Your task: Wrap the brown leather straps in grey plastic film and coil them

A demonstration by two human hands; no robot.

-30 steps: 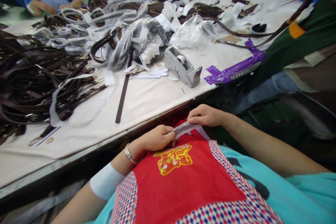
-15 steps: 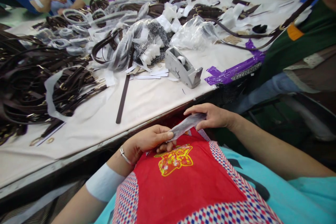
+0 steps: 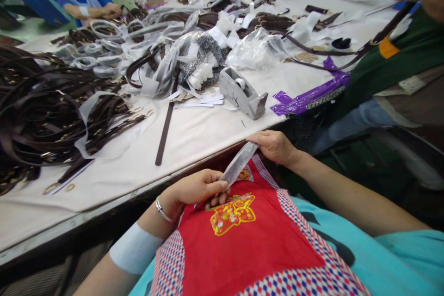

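A strip of translucent plastic stretches between my two hands, above the red apron. My left hand pinches its lower end between thumb and fingers, the other fingers curled below. At the upper end, my right hand has its thumb and fingers closed on the strip, close to the table edge. What lies inside the plastic, if anything, cannot be made out.
On the white table stand a grey tape dispenser, a dark strap, a large pile of brown straps and crumpled plastic. Purple tape covers the edge. A person in green holds a strap at right.
My right hand has closed from a wider grasp onto the strip's end, and the strip now tilts more steeply. The person in blue has moved their hands; the view has shifted slightly.
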